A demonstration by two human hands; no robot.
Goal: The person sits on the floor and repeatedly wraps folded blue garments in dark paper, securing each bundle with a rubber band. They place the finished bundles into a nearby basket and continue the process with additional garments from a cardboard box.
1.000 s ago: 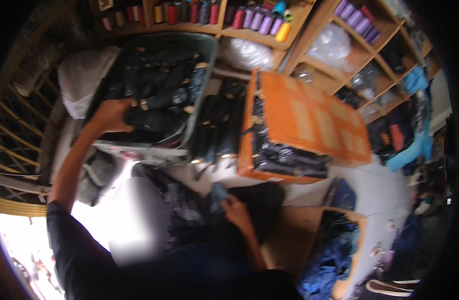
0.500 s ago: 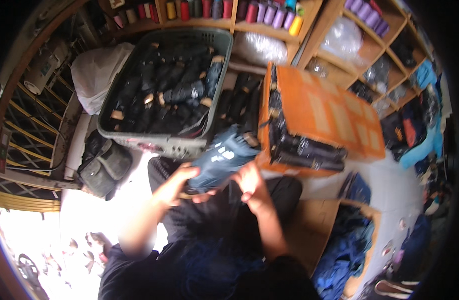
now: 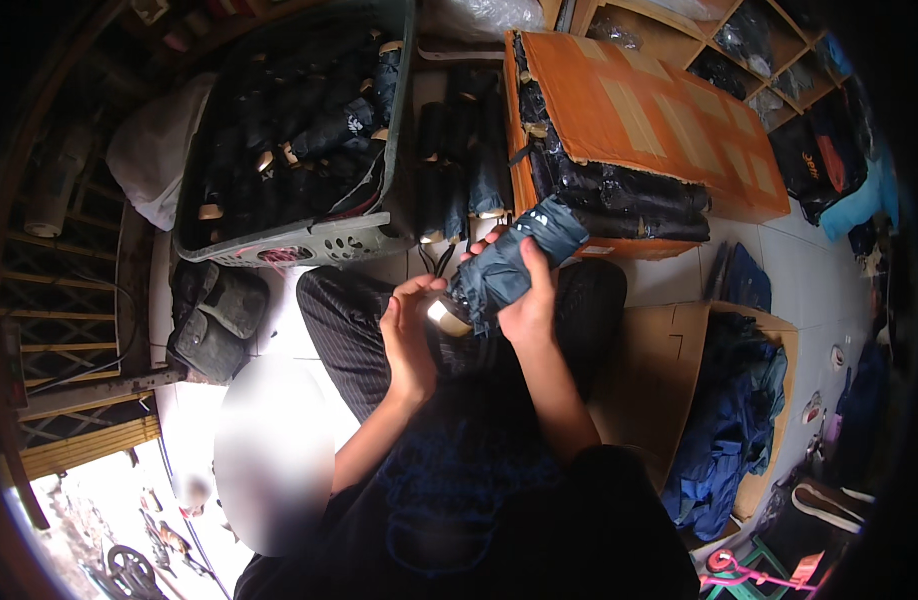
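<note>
My right hand (image 3: 531,300) is wrapped round a folded compact umbrella (image 3: 524,255), dark blue-grey with white print, held tilted over my lap. A pale, shiny round handle end (image 3: 449,317) points down and left toward my other hand. My left hand (image 3: 409,335) is beside that end, thumb apart from its curved fingers, the fingertips close to the umbrella. A thin dark strap loop (image 3: 438,262) shows just beyond them; whether they touch it is unclear. Several similar dark umbrellas (image 3: 459,165) lie on the floor ahead, between the basket and the orange carton.
A grey plastic basket (image 3: 319,238) full of dark umbrellas stands ahead left. The orange taped carton (image 3: 669,120) ahead right holds dark wrapped bundles. At my right is an open cardboard box (image 3: 644,375) with blue cloth (image 3: 724,430). A dark bag (image 3: 219,315) lies left of my knee.
The umbrella has swung right and its handle end now faces my left hand. My left hand has come off its body; my right hand now grips it. The view has tilted downward.
</note>
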